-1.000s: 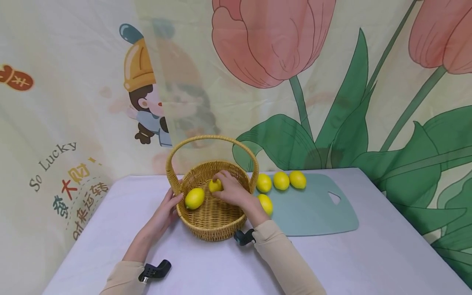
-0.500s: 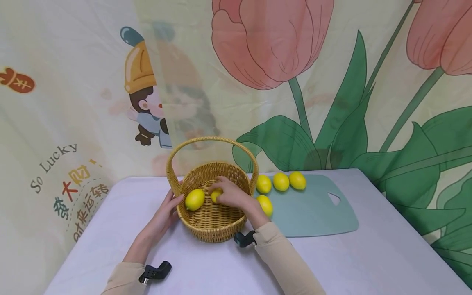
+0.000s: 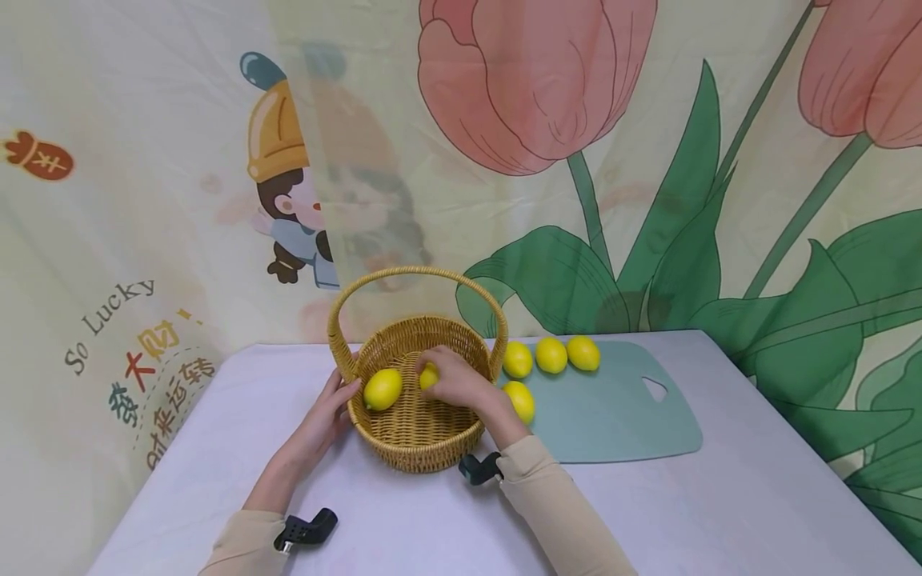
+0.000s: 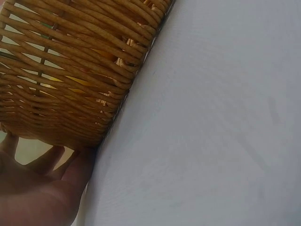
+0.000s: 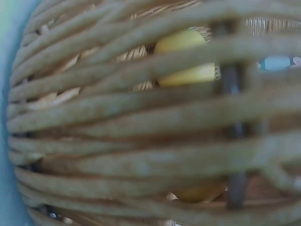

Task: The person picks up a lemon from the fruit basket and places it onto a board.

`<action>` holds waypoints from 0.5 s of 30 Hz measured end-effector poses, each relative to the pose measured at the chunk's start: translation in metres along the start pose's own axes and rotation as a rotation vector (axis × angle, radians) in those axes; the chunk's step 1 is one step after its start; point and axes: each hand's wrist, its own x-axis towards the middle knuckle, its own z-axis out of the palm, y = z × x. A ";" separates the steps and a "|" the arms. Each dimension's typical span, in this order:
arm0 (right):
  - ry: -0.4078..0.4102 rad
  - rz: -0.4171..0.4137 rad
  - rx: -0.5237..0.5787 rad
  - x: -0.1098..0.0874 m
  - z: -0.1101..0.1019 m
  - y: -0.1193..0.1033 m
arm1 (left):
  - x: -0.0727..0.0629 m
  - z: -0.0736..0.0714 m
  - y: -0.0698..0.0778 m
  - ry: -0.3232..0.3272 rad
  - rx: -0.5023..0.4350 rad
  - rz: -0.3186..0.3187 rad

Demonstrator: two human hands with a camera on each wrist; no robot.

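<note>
In the head view a round wicker basket [image 3: 420,458] with a tall hooped handle stands on the table. My right hand [image 3: 461,380] reaches inside it, fingers curled around a yellow lemon [image 3: 428,377] that they partly hide. Another lemon [image 3: 382,390] lies in the basket to the left. My left hand [image 3: 326,416] rests its fingertips against the outer left wall; the left wrist view has these fingers [image 4: 44,160] extended against the weave. In the right wrist view the basket wall [image 5: 117,117] fills the picture, with a lemon [image 5: 183,56] glimpsed through gaps; the right hand is mostly hidden there.
To the basket's right lies a grey-green cutting board [image 3: 612,416] with a handle hole. Several lemons sit on it, among them one lemon [image 3: 551,354] in the back row and a nearer lemon [image 3: 519,402] beside the right wrist. Behind the white-covered table [image 3: 403,528] hangs a printed curtain [image 3: 180,200].
My right hand has lowered slightly inside the basket with its lemon. The left hand, the basket and the lemons on the board stay where they were.
</note>
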 end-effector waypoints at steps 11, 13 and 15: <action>0.022 0.028 -0.007 -0.003 -0.001 -0.001 | 0.001 -0.001 -0.001 0.007 0.007 0.002; 0.046 0.013 0.000 -0.005 -0.002 -0.003 | 0.000 -0.001 0.000 0.004 0.007 0.002; 0.080 -0.013 0.005 -0.006 -0.004 -0.005 | 0.000 -0.002 0.001 -0.002 0.007 0.002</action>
